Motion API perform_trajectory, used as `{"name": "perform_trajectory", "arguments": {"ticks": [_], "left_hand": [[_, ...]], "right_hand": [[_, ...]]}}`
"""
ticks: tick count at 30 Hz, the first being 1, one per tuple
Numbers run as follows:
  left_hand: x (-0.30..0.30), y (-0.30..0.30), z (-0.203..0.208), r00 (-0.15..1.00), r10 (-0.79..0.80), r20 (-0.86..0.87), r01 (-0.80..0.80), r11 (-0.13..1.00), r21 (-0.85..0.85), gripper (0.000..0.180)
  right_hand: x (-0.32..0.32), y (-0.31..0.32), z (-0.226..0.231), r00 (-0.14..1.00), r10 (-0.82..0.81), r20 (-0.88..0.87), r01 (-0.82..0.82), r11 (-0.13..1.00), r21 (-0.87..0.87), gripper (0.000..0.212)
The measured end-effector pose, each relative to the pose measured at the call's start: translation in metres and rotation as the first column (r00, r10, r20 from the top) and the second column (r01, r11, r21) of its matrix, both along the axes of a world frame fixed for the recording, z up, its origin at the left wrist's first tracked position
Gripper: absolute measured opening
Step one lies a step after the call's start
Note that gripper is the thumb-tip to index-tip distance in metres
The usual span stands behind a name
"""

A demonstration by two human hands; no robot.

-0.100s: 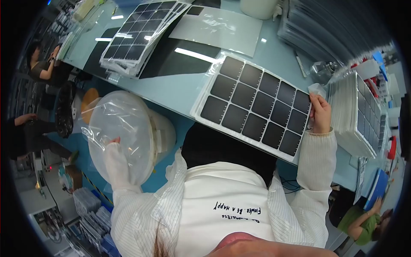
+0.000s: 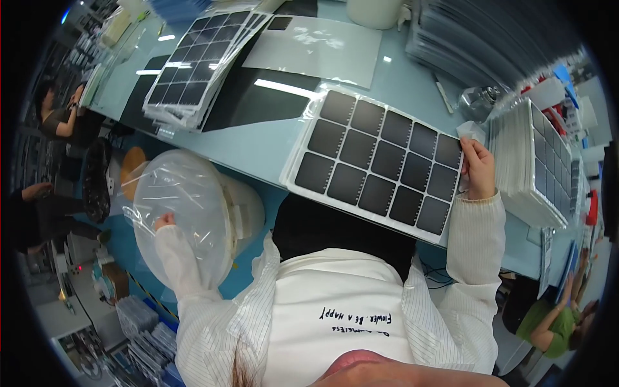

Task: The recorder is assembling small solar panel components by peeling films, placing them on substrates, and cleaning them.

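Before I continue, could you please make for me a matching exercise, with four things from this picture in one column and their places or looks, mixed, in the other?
Things
1. left hand
2. right hand
3. bin
4. thick stack of sheets

Places or looks
A. pale, with clear plastic at its mouth
B. to the right of the right hand, on the table
C. at the right edge of the sheet of dark squares
D. in front of the bin's mouth, as seen here

Right pairs: 1-D, 2-C, 3-A, 4-B

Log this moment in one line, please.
Left hand: at plastic-lined bin | Right hand: at right edge of dark-squared sheet | Nearby, farther right: sheet stack
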State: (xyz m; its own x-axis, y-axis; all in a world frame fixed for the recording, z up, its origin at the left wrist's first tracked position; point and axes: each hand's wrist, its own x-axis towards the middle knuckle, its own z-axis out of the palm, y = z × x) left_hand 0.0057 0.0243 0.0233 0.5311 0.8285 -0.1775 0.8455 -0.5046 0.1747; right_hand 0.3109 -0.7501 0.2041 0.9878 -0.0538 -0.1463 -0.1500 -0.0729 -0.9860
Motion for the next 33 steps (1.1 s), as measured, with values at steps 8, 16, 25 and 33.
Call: {"name": "perform_trajectory", "arguments": {"ticks": [8, 16, 25, 33], "left_hand": [[0.181, -0.248, 0.212, 0.341, -0.626, 0.701, 0.607, 0.716, 0.344, 0.009], [0.267, -0.377, 0.225, 0.180, -0.750, 0.636, 0.941, 0.320, 0.112, 0.006], [0.288, -0.374, 0.199, 0.500, -0.595, 0.629, 0.866, 0.359, -0.349, 0.025], [0.293, -0.378, 0.209, 0.409, -0.693, 0.594, 0.912, 0.338, -0.233, 0.019]], "right_hand": [[-0.015, -0.013, 0.027, 0.992, 0.026, -0.120, -0.030, 0.999, -0.031, 0.023], [-0.070, 0.006, 0.045, 0.964, 0.068, -0.255, -0.098, 0.990, -0.104, 0.019], [-0.070, 0.026, 0.046, 0.985, 0.091, -0.149, -0.126, 0.962, -0.242, 0.017], [-0.068, 0.024, 0.045, 0.974, 0.098, -0.204, -0.137, 0.972, -0.191, 0.015]]}}
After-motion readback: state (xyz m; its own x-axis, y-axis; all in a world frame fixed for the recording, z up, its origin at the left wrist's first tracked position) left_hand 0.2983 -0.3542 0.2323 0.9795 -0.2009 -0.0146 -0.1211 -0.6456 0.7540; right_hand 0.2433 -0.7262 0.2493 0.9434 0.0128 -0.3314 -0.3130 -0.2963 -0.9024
